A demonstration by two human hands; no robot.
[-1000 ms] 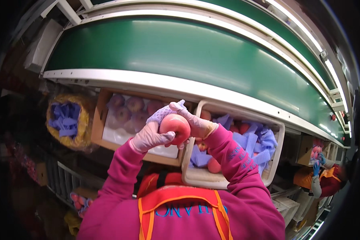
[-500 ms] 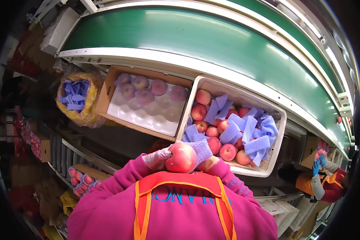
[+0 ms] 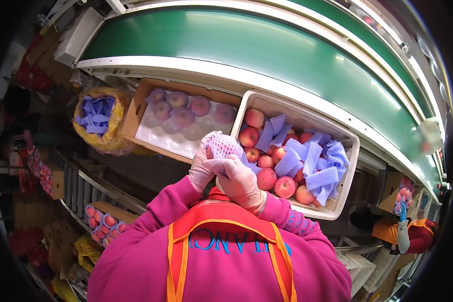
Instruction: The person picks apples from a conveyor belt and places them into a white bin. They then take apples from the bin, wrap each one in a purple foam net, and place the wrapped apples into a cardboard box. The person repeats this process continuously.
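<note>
From where I stand, the netted apple (image 3: 224, 146) sits between the hands, just beyond the thumbs, with its pale lilac mesh stretched around it. The left hand (image 3: 201, 168) cups it from the left, fingers curled over its far side; the right hand (image 3: 240, 186) closes on its near side, fingers bunched at the mesh, though I can't tell how much fruit they grip beneath it. The bundle is round, so no long axis stands out. Ahead and to the left of the hands lies the open carton (image 3: 130, 117) with its white moulded tray (image 3: 158, 132), where six wrapped apples (image 3: 182, 118) sit toward the far side. The left hand is the nearer to that carton; the right is nearer to the white crate (image 3: 356, 166) on the right, heaped with loose apples (image 3: 285, 186) and lilac foam sleeves (image 3: 322, 182).
</note>
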